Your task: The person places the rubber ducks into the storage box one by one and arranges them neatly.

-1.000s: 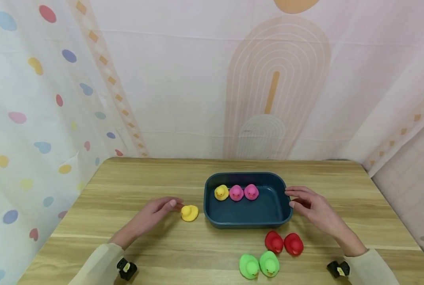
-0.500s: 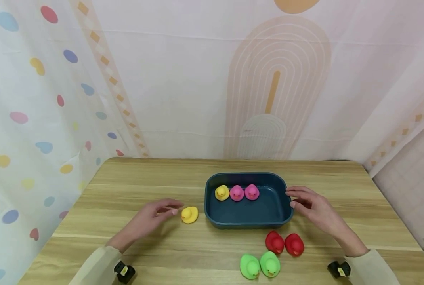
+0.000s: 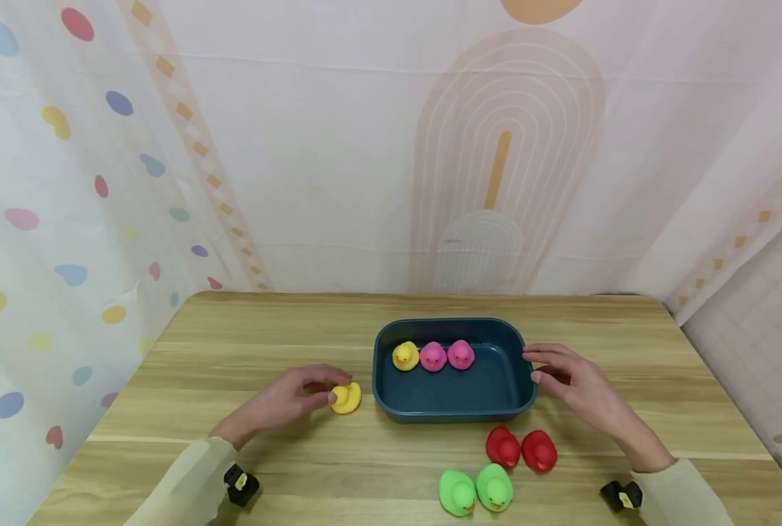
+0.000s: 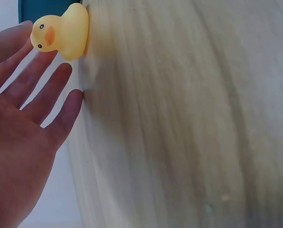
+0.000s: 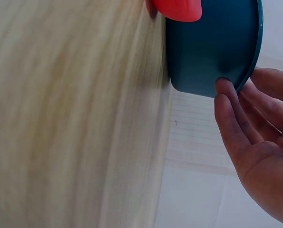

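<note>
My left hand (image 3: 299, 394) is at a yellow rubber duck (image 3: 346, 399) on the table, thumb by its head and forefinger behind it. In the left wrist view the hand's fingers (image 4: 60, 114) are spread and fairly straight beside the duck (image 4: 72, 33). With relaxed fingers, my right hand (image 3: 578, 387) touches the right end of a dark blue tray (image 3: 453, 417). The right wrist view has its fingertips at the rim and outer wall of the tray (image 5: 212, 52). Inside the tray sit a yellow duck (image 3: 405, 356) and two pink ducks (image 3: 433, 357), side by side.
Two red ducks (image 3: 538, 451) stand in front of the tray's right half. Closer to me are two green ducks (image 3: 494, 488). The wooden table (image 3: 266, 329) ends at a patterned curtain (image 3: 332, 183) behind. Each wrist bears a small black device (image 3: 241, 485).
My left hand has drawn back slightly from the yellow duck, then moved right to it, thumb and forefinger now at the duck. The right hand stays at the tray.
</note>
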`<state>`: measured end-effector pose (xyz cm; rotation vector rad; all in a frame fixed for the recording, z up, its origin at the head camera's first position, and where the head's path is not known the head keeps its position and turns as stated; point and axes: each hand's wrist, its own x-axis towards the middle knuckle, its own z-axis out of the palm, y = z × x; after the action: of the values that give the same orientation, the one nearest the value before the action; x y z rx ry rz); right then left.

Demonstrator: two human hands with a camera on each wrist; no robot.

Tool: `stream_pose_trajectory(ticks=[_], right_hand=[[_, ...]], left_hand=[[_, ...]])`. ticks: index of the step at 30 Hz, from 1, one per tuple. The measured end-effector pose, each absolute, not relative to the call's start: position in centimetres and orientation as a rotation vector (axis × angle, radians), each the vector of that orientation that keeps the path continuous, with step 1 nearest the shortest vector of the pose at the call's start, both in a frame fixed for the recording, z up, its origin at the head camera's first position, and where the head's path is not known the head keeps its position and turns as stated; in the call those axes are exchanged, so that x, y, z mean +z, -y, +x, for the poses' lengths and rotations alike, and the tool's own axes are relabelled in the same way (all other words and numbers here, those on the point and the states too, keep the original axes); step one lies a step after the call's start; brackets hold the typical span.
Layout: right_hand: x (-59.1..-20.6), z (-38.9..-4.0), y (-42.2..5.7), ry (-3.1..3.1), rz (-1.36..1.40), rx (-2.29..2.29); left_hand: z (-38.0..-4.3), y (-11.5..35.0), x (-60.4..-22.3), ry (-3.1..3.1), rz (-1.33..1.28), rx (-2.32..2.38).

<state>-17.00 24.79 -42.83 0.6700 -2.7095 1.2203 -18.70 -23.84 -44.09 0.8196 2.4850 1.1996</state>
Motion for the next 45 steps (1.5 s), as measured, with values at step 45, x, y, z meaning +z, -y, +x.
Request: stream_pose_trajectory(ticks=[45], right_hand=[[-42.7,-16.9,-24.7,2.699,0.668,1.217]], left_hand=[[-13.6,18.9,-40.7,-2.778,0.634,1.619]])
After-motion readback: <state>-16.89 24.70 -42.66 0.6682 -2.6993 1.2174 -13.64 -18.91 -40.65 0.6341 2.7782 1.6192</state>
